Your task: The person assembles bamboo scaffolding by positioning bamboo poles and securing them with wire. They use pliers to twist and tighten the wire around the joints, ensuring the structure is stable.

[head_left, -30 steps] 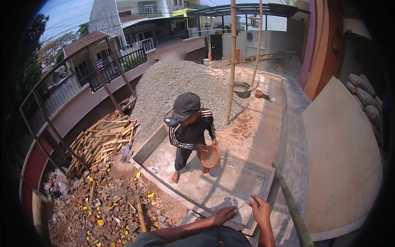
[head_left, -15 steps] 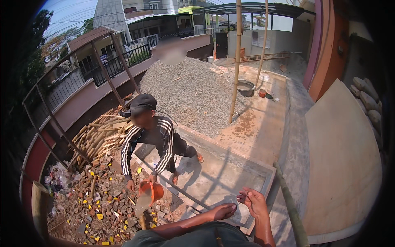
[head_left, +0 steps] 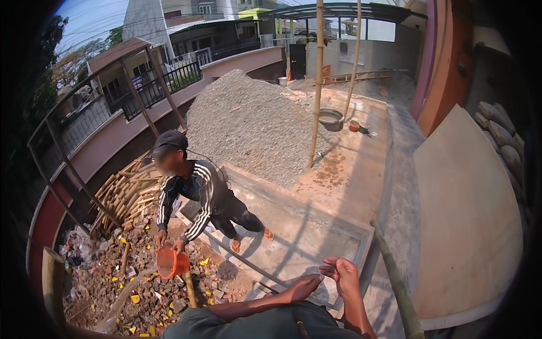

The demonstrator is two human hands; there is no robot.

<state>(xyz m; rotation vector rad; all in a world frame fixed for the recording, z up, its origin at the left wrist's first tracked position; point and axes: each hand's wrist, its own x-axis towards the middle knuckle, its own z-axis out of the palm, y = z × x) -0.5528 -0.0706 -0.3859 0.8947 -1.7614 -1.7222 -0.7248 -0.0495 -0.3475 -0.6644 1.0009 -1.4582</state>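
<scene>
My left hand (head_left: 305, 287) is at the lower middle, its fingers curled and pressed together. Whatever they pinch, if anything, is too small to make out. Close beside it, my right hand (head_left: 343, 276) is raised with the palm turned inward and its bent fingers apart. A tiny pale spot shows between the two hands, too small to name. To the left, a co-worker (head_left: 195, 189) in a dark striped jacket tips an orange bucket (head_left: 179, 264) with both hands over broken rubble (head_left: 148, 285). A wet, greyish streak runs across the rubble below it.
A low concrete-edged basin (head_left: 282, 206) lies ahead, with a large gravel heap (head_left: 254, 124) behind it. Bamboo poles (head_left: 317, 85) stand upright. A green bamboo pole (head_left: 397, 277) and a large pale board (head_left: 463, 220) are on my right. Stacked bamboo pieces (head_left: 127, 189) lie left.
The co-worker has shifted left and tipped the bucket further; the stream pouring from it has given way to a wet streak on the rubble. My hands stay close together, nearly unmoved.
</scene>
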